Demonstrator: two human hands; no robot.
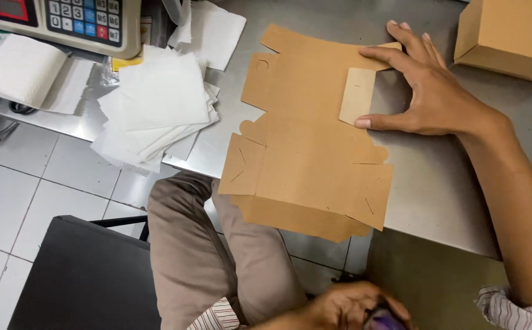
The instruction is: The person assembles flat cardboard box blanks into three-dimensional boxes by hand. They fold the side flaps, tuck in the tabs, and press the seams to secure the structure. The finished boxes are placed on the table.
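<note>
- Right hand (434, 91) spread, pinching a side flap of the flat cardboard box (309, 140) on the steel table (437, 183), overhanging its edge.
- Left hand (354, 305) low, by the lap, curled around a small purple object (381, 319).
- Paper sheets (156, 104) stacked nearby.

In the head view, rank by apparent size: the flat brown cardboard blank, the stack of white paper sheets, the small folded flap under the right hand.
1. Flat brown cardboard blank, largest.
2. Stack of white paper sheets, clearly smaller.
3. Small folded flap, smallest, pinched by the right hand.
All lie on the same table, so nearness hardly matters.
</note>
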